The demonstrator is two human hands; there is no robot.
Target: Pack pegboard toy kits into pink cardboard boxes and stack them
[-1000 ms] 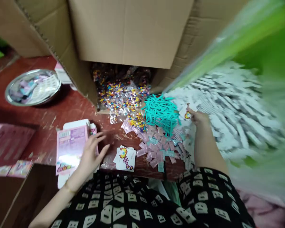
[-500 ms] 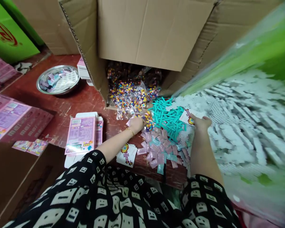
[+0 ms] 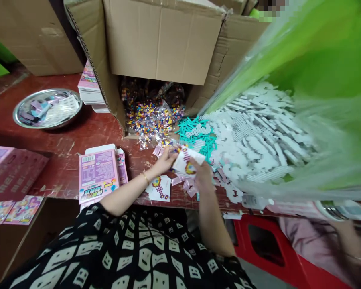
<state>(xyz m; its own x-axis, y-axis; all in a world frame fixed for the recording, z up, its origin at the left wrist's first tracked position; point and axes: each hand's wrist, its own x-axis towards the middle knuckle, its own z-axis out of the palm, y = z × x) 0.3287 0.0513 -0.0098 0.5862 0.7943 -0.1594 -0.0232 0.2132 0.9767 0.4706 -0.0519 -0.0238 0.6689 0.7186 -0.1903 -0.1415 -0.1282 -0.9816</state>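
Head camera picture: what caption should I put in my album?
Right hand holding a card, left hand close by, before a cardboard box with bags of colourful bits.

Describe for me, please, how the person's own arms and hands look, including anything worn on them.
The left hand is ungloved, with a slim gold-coloured bangle at the wrist; the right hand, slightly blurred, is ungloved too, with no bangle visible. The bare forearms emerge from black sleeves printed with pale, blocky cartoon faces.
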